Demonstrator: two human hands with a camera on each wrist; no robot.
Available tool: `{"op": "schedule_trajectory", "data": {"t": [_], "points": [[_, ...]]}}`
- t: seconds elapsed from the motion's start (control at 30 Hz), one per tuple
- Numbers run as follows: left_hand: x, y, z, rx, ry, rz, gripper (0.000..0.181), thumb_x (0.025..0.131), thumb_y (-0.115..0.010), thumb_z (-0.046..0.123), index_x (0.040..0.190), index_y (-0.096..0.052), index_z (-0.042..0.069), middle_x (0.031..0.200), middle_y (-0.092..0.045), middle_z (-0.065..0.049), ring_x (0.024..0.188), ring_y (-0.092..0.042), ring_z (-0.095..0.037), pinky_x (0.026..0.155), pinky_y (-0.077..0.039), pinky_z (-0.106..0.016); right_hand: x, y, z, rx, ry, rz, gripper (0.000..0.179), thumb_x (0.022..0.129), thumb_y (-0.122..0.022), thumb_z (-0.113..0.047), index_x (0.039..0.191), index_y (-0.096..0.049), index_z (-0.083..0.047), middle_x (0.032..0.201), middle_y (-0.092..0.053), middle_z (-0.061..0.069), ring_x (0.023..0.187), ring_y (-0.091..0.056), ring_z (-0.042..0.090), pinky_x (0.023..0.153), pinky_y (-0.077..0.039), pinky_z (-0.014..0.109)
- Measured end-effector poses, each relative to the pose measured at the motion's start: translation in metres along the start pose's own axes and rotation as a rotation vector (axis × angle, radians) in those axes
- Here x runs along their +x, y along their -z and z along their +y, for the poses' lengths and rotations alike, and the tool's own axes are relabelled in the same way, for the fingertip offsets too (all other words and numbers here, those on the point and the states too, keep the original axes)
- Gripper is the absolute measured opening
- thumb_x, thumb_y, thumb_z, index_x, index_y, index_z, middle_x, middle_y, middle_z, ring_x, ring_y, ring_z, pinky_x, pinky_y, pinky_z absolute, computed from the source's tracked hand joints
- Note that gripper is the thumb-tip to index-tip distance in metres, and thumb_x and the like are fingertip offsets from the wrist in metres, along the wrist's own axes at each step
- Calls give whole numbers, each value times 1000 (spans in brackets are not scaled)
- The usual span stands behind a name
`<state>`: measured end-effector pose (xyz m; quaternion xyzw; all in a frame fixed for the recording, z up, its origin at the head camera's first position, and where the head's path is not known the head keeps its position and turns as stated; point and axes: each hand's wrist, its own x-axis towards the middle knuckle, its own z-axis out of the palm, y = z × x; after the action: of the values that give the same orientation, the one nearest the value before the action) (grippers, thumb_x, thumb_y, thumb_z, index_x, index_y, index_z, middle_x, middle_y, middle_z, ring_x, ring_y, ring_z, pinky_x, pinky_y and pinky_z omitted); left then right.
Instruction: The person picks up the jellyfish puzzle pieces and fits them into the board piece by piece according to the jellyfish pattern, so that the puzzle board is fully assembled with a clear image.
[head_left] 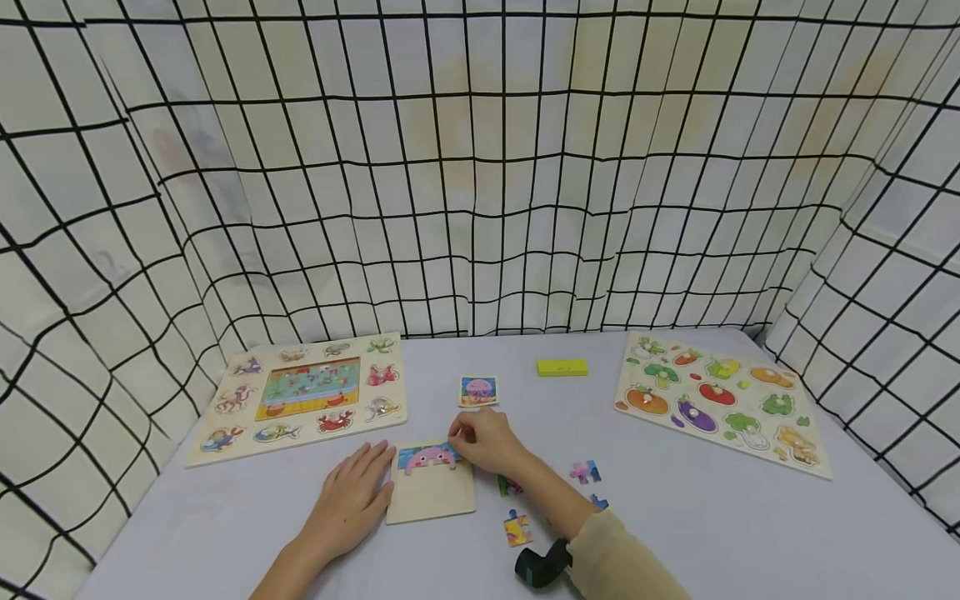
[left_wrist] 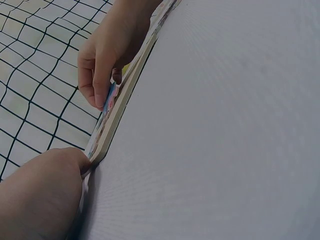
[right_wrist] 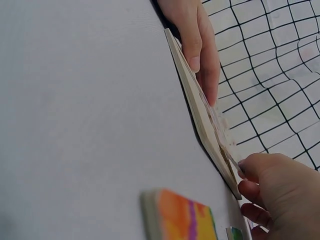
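puzzle piece (left_wrist: 110, 92) lies pinched between thumb and fingertips of right hand (head_left: 489, 442) at wooden board (head_left: 431, 498), left hand (head_left: 351, 498) straight-fingered alongside

The small puzzle board (head_left: 431, 498) looks like pale, unvarnished wood, smooth and matt, its cut edge plain and light in both wrist views. The loose jigsaw piece (head_left: 517, 531) appears wooden too, with a smooth, brightly printed face over a bare edge. The sea-creature board (head_left: 306, 427) and the vegetable board (head_left: 750, 400) share that flat wooden look beneath printed colour. The yellow block (head_left: 562, 367) seems smooth; its material is unclear. White cloth, matt and finely textured, forms the table covering (head_left: 750, 533), while the sleeve (head_left: 615, 558) is soft beige fabric with a dull finish.
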<state>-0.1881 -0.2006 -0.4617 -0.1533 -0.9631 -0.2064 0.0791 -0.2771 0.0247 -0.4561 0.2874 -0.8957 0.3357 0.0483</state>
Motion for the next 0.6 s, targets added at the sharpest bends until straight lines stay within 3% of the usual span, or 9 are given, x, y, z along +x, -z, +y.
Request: {"op": "schedule_trajectory", "data": {"t": [0.17, 0.6], "points": [[0, -1, -1, 3, -2, 9, 47, 91, -53, 23, 134, -45, 4, 140, -40, -14, 131, -27, -36, 101, -21, -58, 0, 0, -1, -84, 24, 5, 5, 83, -67, -23, 81, -64, -19, 59, -48, -15, 66, -42, 5, 62, -33, 21], [1, 0, 0, 8, 2, -2, 48, 91, -54, 23, 134, -45, 4, 140, -40, -14, 131, -27, -37, 101, -21, -59, -2, 0, -1, -106, 21, -7, 12, 79, -71, -31, 81, -65, -21, 59, -47, -16, 67, -41, 4, 68, -31, 27]]}}
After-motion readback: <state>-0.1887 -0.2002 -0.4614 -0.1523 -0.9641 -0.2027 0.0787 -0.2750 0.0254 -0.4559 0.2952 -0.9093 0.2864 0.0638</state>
